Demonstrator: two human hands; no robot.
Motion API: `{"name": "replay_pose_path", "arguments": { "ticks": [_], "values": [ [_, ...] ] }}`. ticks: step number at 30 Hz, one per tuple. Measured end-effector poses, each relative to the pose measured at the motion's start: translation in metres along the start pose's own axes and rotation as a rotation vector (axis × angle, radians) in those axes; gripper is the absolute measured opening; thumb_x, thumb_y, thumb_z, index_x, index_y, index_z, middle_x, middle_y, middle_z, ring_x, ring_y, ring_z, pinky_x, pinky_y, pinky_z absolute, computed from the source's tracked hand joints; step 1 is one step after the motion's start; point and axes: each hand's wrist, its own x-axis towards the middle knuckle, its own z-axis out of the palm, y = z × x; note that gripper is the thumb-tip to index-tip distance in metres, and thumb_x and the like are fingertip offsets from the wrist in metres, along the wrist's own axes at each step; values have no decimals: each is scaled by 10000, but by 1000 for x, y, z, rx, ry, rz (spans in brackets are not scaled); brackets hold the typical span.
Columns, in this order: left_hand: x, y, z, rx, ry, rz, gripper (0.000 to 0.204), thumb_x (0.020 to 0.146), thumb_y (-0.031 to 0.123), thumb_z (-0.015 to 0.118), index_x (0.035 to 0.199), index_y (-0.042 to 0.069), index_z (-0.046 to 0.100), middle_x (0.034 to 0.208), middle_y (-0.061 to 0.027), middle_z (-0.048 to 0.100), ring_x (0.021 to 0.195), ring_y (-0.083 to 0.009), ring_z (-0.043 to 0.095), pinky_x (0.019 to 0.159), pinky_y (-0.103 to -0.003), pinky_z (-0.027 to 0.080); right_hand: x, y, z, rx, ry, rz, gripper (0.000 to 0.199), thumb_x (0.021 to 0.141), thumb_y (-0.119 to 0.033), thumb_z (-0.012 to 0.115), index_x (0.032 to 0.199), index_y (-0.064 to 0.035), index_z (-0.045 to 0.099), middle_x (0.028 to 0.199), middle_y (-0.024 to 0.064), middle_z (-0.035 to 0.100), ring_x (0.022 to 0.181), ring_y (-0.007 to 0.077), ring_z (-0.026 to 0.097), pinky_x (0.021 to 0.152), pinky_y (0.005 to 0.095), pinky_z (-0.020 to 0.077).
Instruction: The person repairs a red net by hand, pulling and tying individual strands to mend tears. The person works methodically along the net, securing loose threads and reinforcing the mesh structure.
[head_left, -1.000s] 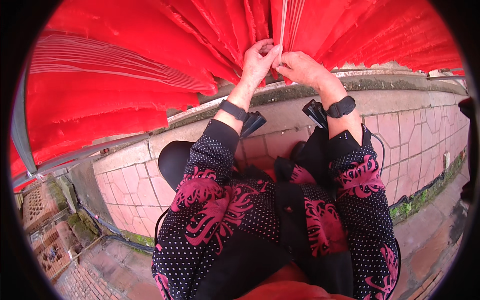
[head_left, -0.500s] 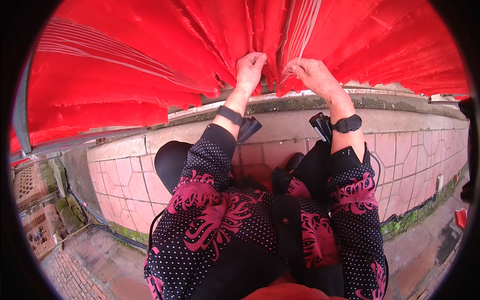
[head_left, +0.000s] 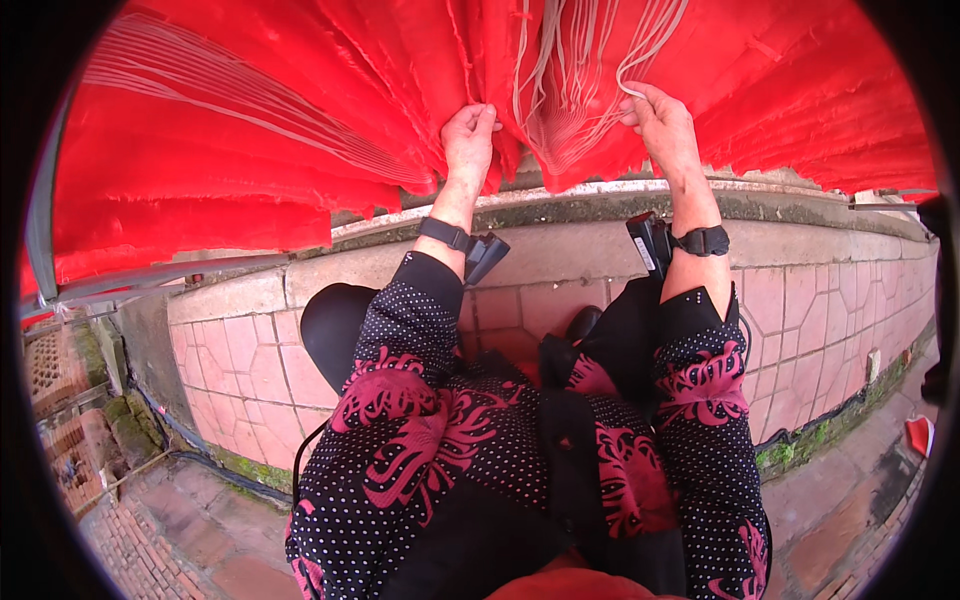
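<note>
Two hands up at the lower hem of a broad red cloth point(head_left: 300, 130), draped in deep folds over a rail above a low tiled wall point(head_left: 250, 340). Left hand point(head_left: 468, 140) bunched shut on a fold of the hem; right hand point(head_left: 662, 125) pinching a loop of white threads point(head_left: 570, 90), fingers point(head_left: 635, 100) curled narrow around it. Likely light, limp and soft, prone to slump and slide; threads thin, probably easy to snag or snap. Best gripped at the gathered hem, not by loose strands. Black bands on both wrists.
</note>
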Motion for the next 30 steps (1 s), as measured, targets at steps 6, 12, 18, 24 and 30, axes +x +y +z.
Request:
{"name": "replay_pose_path", "arguments": {
  "ticks": [6,12,18,24,30],
  "values": [
    [-7,2,10,28,49,-25,166,943,164,656,964,0,646,800,-29,657,635,-97,592,604,-225,487,-7,0,10,-56,-183,-41,289,990,-130,535,1244,-28,627,913,23,688,808,86,623,742,247,514],
    [-16,4,27,49,-61,-103,154,950,142,636,967,-9,614,743,-63,649,588,-117,600,533,-234,492,-24,-8,28,-250,-417,-189,291,949,-187,610,1161,9,648,878,127,694,837,155,633,784,310,510],
    [-24,40,50,-28,-243,-144,121,955,115,628,966,-4,610,805,-93,686,659,-139,646,646,-258,534,-22,-18,22,-315,-388,-219,298,949,-225,598,1133,3,652,920,193,690,843,252,664,791,341,516],
    [-38,120,81,-126,-373,219,244,941,111,655,1147,-19,636,1047,-105,693,945,-155,661,870,-291,527,-23,-17,18,-316,-435,-197,322,944,-286,557,1095,-19,656,1012,244,669,1024,402,624,863,456,499],
    [-22,180,106,77,-420,479,407,944,86,641,1322,-30,544,1238,-119,628,1131,-148,593,997,-285,468,-24,-24,22,-290,-362,-238,318,948,-285,555,1111,-20,617,1017,257,662,1024,416,622,860,469,499]
  ]
}}
